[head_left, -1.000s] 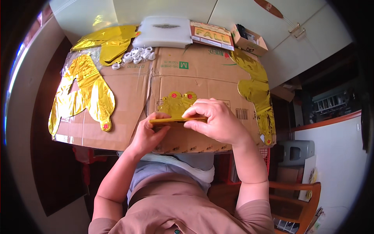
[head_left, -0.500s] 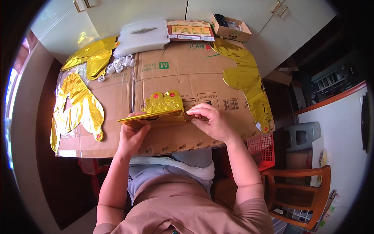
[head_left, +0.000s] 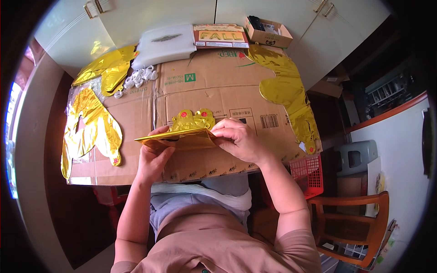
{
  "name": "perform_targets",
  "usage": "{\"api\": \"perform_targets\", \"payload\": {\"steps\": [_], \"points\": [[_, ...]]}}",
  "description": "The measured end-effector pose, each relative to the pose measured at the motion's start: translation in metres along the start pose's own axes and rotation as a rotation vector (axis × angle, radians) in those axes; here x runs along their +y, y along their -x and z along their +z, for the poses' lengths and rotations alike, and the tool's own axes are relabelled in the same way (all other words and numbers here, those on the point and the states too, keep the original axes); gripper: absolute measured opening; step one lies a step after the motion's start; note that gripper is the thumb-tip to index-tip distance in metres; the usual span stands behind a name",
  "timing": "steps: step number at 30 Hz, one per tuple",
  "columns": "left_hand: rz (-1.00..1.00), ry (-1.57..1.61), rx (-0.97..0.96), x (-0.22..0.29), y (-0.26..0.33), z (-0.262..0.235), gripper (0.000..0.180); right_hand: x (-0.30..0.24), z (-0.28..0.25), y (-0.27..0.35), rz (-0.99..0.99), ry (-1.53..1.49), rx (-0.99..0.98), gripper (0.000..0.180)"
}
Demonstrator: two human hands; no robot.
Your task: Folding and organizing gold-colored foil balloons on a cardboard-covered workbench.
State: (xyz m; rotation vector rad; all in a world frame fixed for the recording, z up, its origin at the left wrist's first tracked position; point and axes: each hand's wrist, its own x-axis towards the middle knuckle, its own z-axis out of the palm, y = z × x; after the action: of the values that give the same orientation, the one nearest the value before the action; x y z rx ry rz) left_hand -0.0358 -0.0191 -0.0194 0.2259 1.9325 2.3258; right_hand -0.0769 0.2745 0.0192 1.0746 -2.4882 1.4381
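Note:
A folded gold foil balloon (head_left: pixel 189 140) is held up just above the cardboard near its front edge. My left hand (head_left: pixel 157 154) pinches its left end, thumb on the near side. At the right end, my right hand (head_left: pixel 237 139) grips the corner with thumb and fingertips together. Behind the raised flat fold, rounded gold ends with red round marks (head_left: pixel 184 113) show; whether they are part of the same balloon I cannot tell.
Flat gold foil balloons lie left (head_left: pixel 91 129), far left (head_left: pixel 109 68) and right (head_left: pixel 289 88). White cord bundles (head_left: pixel 140 76), clear plastic sleeves (head_left: pixel 166 43), a printed packet (head_left: pixel 221 36) and a small carton (head_left: pixel 271 34) line the back. A wooden chair (head_left: pixel 382 223) stands right.
My right hand has moved left and closed on the right end of the folded balloon. The left hand keeps its hold, and the fold has tilted slightly.

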Motion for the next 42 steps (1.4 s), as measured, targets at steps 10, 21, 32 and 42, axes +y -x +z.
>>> {"api": "perform_targets", "payload": {"steps": [10,21,32,42], "points": [[0.004,0.036,0.001,-0.001,-0.001,0.001,0.057,-0.002,0.003,-0.006,-0.027,0.098,0.016,0.016],[0.002,0.026,-0.007,0.001,-0.001,0.002,0.057,-0.004,-0.001,-0.01,-0.029,0.052,-0.046,0.015],[0.065,-0.034,-0.018,0.003,-0.002,0.004,0.055,-0.005,0.005,-0.014,-0.112,0.067,-0.035,0.019],[0.114,0.016,-0.066,0.0,-0.001,0.004,0.052,-0.008,0.005,-0.017,-0.19,0.121,-0.076,0.018]]}}
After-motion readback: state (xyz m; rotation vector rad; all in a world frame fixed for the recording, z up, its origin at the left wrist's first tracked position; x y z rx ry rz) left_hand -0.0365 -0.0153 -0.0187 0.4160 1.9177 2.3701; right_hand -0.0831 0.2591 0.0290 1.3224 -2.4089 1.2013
